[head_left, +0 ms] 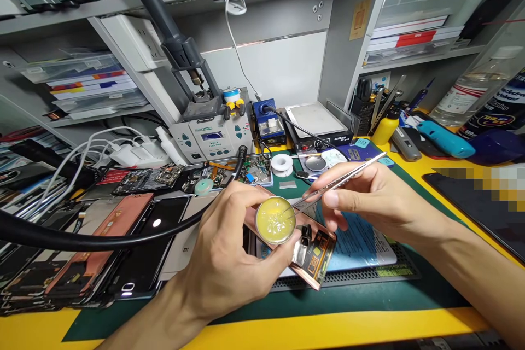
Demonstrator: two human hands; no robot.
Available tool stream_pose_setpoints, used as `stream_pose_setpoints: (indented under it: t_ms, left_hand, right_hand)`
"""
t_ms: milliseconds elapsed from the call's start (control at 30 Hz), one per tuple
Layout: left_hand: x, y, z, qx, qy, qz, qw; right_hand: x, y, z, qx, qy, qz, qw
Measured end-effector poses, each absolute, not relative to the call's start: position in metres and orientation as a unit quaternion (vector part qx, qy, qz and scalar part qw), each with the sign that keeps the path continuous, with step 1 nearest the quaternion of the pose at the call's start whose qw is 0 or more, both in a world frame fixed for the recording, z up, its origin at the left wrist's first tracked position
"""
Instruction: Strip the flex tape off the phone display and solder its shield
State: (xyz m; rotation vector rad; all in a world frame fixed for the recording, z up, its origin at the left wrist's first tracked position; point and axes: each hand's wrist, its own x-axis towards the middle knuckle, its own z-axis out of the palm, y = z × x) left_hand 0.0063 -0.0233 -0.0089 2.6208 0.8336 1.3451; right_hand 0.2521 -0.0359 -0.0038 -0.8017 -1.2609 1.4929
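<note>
My left hand [235, 249] grips a small round tin of yellow paste [275, 221], tilted so that its glossy contents face me. Between the thumb and fingers of my right hand [361, 194] is a pair of metal tweezers [342, 178], and their tips reach to the surface of the paste. Beneath the tin lies a copper-coloured phone part [318, 254] with a dark, gold-marked inner area. It rests over a blue and white printed sheet [361, 246], partly hidden by my hands.
Several phones and phone shells [98, 240] are spread at the left. A black hose [102, 240] crosses in front of them. Behind stand a hot-air station [213, 136], a flat heating plate [315, 120] and a white spool [282, 164]. Bottles [471, 87] stand at the right.
</note>
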Motion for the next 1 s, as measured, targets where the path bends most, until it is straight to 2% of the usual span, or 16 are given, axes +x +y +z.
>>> stream_pose_setpoints:
  t_ms: [1000]
  left_hand:
    - [0.0051,-0.0222,-0.0108,0.863,0.233,0.448,0.026]
  right_hand:
    - [0.2542,-0.0377,0.0013,-0.318,-0.517,0.626,0.490]
